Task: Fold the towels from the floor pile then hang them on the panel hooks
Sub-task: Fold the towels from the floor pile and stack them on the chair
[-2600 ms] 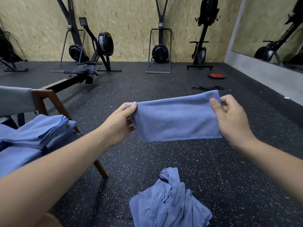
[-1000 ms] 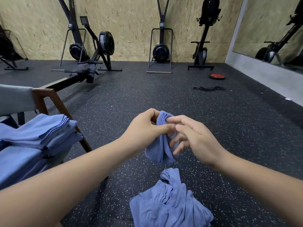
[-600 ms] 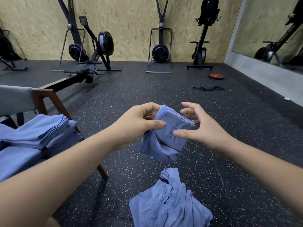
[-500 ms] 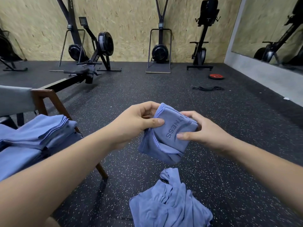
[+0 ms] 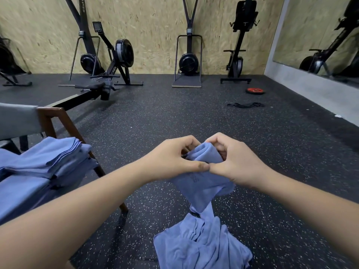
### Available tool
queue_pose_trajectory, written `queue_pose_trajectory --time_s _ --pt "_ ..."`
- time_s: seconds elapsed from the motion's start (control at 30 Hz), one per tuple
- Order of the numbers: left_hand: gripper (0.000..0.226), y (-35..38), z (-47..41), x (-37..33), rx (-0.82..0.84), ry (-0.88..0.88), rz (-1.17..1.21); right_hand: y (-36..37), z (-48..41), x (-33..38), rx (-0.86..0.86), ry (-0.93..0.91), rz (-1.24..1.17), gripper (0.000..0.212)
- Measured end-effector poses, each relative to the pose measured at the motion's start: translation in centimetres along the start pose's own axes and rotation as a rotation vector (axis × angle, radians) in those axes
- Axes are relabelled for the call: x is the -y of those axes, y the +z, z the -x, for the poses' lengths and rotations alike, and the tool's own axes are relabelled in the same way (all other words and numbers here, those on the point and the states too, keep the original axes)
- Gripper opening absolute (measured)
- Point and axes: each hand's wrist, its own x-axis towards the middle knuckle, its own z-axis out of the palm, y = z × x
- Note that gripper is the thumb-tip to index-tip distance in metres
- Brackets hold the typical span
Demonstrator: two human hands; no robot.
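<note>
Left hand (image 5: pixel 171 160) + right hand (image 5: pixel 239 164) pinch one towel (image 5: pixel 204 183) mid-air, open floor (image 5: pixel 174 117) ahead.
Chair (image 5: pixel 56 121) w/ folded stack (image 5: pixel 44 162) sits off to the L of the fingers; floor pile (image 5: pixel 202 243) just below the wrists. Towel is bunched btwn both sets of curled fingers, fold poking up above them, rest hanging under the thumbs. Knuckles up, thumb tips touching.

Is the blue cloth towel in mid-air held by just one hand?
No: the left hand and right hand both grip the blue cloth towel, thumb tips meeting in front.
</note>
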Motion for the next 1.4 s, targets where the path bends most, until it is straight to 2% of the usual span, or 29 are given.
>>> queue_pose_trajectory --time_s 0.27,0.4,0.6,0.7,0.83,1.0,1.2,1.4 --pt "0.020 -0.3 -0.8 1.0 -0.047 0.109 0.032 0.4 0.0 -0.1 -0.006 -0.035 0.057 0.046" --pt "0.015 -2.1 -0.7 1.9 -0.064 0.071 0.203 0.0 0.2 0.0 0.006 -0.076 -0.058 0.038" --pt "0.014 -4.2 -0.4 3.6 -0.111 0.047 0.384 -0.3 0.5 0.2 0.025 -0.196 -0.053 0.026" --pt "0.008 -4.7 -0.3 3.9 -0.165 0.023 0.464 -0.4 0.9 0.9 0.066 -0.255 -0.001 0.025" --pt "0.015 -5.4 -0.1 4.1 -0.229 -0.010 0.529 -0.1 1.0 0.9 0.069 -0.348 0.172 0.023" --pt "0.019 -5.8 0.2 4.0 -0.199 0.018 0.572 0.3 1.1 1.4 -0.016 -0.382 0.237 0.037" --pt "0.021 -5.6 0.3 3.7 -0.178 0.026 0.590 0.7 1.3 2.3 -0.017 -0.453 0.323 0.036" --pt "0.024 -5.8 0.3 3.6 -0.199 0.000 0.614 0.8 0.8 2.0 -0.027 -0.565 0.461 0.018"
